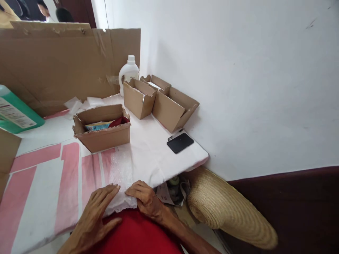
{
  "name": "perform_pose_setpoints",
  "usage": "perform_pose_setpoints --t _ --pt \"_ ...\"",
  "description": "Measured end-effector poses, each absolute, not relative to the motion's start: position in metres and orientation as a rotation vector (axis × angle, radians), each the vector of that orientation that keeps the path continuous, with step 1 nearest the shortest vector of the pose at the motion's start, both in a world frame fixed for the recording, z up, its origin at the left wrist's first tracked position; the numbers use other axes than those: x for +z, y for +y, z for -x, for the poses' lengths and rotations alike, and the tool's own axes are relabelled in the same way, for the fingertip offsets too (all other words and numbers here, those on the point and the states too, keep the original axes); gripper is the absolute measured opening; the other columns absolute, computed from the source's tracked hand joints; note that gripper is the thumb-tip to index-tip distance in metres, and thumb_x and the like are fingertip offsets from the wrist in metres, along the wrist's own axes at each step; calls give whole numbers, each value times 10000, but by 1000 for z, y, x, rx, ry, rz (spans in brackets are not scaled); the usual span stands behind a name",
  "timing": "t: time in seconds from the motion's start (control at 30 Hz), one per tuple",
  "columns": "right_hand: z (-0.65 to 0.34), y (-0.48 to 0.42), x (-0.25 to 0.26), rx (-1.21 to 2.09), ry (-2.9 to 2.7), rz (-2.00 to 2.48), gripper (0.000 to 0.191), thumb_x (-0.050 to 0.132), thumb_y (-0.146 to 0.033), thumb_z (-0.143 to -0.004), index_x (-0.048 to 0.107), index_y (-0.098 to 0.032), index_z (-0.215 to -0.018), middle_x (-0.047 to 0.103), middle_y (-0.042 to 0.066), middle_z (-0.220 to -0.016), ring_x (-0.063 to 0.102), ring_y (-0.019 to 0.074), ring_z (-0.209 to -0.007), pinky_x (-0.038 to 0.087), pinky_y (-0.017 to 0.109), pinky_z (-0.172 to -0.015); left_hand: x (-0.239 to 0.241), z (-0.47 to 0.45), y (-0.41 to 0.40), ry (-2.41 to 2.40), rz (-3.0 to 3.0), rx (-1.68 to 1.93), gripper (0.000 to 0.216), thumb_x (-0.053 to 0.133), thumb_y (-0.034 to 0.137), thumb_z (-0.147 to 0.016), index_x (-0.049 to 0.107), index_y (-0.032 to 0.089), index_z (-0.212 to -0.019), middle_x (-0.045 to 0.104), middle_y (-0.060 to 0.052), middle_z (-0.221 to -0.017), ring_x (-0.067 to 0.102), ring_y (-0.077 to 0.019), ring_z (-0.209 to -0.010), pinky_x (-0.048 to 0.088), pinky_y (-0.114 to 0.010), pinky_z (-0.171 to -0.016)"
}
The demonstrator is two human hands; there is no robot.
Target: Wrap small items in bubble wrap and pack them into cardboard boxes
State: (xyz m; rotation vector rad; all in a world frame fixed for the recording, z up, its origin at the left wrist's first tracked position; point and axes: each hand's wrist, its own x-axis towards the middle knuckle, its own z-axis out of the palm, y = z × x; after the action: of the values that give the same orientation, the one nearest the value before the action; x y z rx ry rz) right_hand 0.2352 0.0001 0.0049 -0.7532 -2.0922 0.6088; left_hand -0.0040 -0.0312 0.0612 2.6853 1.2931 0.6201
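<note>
Clear plastic bubble wrap laid at lower centre of frame on pink-and-white cloth. Left hand spread at wrap's left edge; right hand curled at right edge, whether pinching cannot be told. Brown open-topped cardboard box placed above, left of centre.

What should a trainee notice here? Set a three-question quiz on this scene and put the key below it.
1. True or false: the right hand touches the plastic wrap.
2. Choose one. The white bottle stands: A) under the right hand; B) beside the boxes; C) on the floor.
3. How many boxes are grouped near the wall?

Key: 1. True. 2. B. 3. Three.
</note>
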Motion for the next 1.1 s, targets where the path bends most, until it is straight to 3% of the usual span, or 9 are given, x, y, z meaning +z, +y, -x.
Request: perform_pose_setpoints --t 0.07,0.17,0.27,0.43,0.57,0.7,0.87,1.0,1.1 --pt "-237 -3 3 619 -2036 742 327 431 -71 -948 662 -187 -1149 749 66 -970 631 207 -915 515 340 -810 52 15 -28 1243 -2729 601 562 604 208 -877 511 228 -1431 663 -92 -1359 590 -241 -1290 511 -368 -1013" --pt "-236 -6 -1 583 -2049 765 348 431 -73 -942 663 -184 -1174 741 73 -934 634 213 -877 521 347 -775 39 25 -23 1168 -2759 708 453 505 84 -884 623 256 -1285 736 -50 -1229 659 -185 -1190 525 -310 -953" --pt "-235 -6 -2 615 -2036 860 320 454 -100 -948 647 -174 -1192 734 83 -965 641 217 -876 531 349 -781 33 24 -21 1200 -2695 807 322 515 118 -911 684 253 -1150 771 -48 -1103 711 -176 -1047 547 -290 -870" --pt "-230 -2 5 761 -1909 1062 111 544 -193 -990 648 -201 -953 682 43 -859 623 197 -836 505 302 -744 30 14 -24 1383 -2492 814 190 550 238 -947 711 255 -1047 752 -63 -1051 700 -200 -987 549 -322 -841" --pt "-221 3 15 721 -1824 1235 186 588 -183 -971 582 -214 -788 615 16 -789 574 188 -796 472 300 -731 28 4 -26 1551 -2299 868 212 515 315 -982 665 236 -855 696 -33 -863 655 -183 -845 519 -315 -768" --pt "-213 4 19 659 -1823 1383 189 623 -118 -927 565 -210 -773 597 25 -858 552 205 -876 463 322 -787 28 -8 -24 1686 -2147 980 250 531 366 -978 568 224 -776 599 -6 -742 572 -168 -722 478 -306 -687" --pt "-206 6 13 582 -1818 1428 193 630 -82 -896 570 -208 -762 590 34 -861 530 223 -883 470 349 -798 27 -16 -19 1753 -2101 1047 251 562 375 -961 552 227 -759 571 16 -704 543 -157 -680 461 -301 -675" --pt "-216 7 16 646 -1865 1250 141 621 -98 -891 616 -210 -805 611 35 -854 553 213 -868 494 348 -802 27 -10 -25 1636 -2087 1047 233 606 411 -935 600 230 -787 634 -17 -824 620 -175 -802 510 -306 -750" --pt "-231 3 22 753 -1918 1046 149 604 -75 -862 660 -210 -896 655 54 -953 592 208 -923 518 343 -823 33 4 -33 1512 -2028 1065 392 584 621 -889 669 241 -932 690 -72 -1013 667 -231 -953 550 -347 -798"
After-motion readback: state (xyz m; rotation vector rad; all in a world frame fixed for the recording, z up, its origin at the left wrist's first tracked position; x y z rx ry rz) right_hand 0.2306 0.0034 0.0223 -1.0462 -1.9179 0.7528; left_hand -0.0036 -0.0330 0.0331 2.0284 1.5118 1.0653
